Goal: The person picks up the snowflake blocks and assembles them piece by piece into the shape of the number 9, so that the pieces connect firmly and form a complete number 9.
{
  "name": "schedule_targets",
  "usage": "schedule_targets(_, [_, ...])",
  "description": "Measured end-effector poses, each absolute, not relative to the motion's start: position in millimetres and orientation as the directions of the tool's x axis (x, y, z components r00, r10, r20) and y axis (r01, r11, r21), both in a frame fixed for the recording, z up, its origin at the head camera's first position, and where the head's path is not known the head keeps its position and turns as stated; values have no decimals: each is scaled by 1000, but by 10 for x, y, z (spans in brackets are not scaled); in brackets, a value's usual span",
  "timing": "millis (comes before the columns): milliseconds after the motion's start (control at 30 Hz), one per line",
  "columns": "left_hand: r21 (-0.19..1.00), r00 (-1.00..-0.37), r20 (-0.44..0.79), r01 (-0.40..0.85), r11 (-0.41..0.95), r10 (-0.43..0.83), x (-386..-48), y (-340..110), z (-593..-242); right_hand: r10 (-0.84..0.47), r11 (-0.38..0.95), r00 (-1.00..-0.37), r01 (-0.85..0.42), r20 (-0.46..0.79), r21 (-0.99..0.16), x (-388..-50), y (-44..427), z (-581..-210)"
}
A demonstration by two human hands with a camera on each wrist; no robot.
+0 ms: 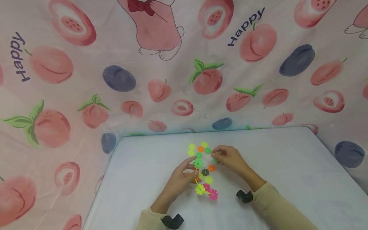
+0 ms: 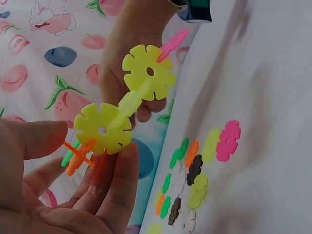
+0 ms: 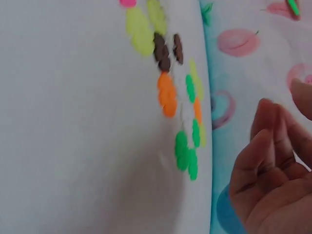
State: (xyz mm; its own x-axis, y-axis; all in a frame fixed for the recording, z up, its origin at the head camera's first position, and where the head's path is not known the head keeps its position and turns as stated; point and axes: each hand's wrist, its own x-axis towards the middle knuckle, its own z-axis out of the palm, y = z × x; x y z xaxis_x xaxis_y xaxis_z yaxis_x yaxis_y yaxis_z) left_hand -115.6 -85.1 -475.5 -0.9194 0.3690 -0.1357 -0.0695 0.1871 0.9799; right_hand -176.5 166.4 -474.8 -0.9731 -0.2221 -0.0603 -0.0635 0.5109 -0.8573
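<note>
One disc chain [image 2: 130, 102], the landmark for this entry: slotted discs joined edge to edge, raised above the white table [image 1: 129, 179]; two yellow discs showed their faces, a yellow piece ran between them, a pink piece stood at one end, and orange and green pieces stood at the other. One left hand [image 1: 179, 177], at the orange-and-green end of the chain: it gripped the chain there, thumb on one side and fingers beneath. One right hand [image 1: 230, 156], to the right of the chain and farther from the viewer: its fingers were loosely bent, the thumb stood apart from them, and no piece showed between. One lot of loose discs [image 3: 167, 95], green, orange, yellow, dark, pink and clear or white: they lay on the table, mostly beyond the chain. One fruit-printed cloth [image 1: 184, 73], behind the chain. Two black wrist fittings [image 1: 244, 196], one each side of the chain. Step in hand, as judged: building up the chain, between one joint and another. The next move seemed to call for the right fingers to pinch one loose disc and line its slot up with a free slot on the chain.
</note>
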Motion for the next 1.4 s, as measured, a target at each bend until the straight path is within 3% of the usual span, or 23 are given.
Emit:
schedule_targets(333, [978, -895, -152, -76, 193, 419, -1170, -836, -4760, -210, 731, -976, -124, -49, -671, -1887, 1794, -5051])
schedule_targets(867, [978, -887, -149, -68, 195, 437, -1183, -833, -4767, -260, 775, -956, -122, -138, -621, -1987, 1827, -5139])
schedule_targets(1167, [977, -888, -145, -58, 207, 437, -1195, -815, -4766, -252, 754, -959, -111, -129, -647, -1976, 1858, -5130])
schedule_targets(1400, [969, -888, -174, -78, 234, 426, -1195, -801, -4765, -358, 589, -926, -126, -118, -798, -1903, 1860, -5037])
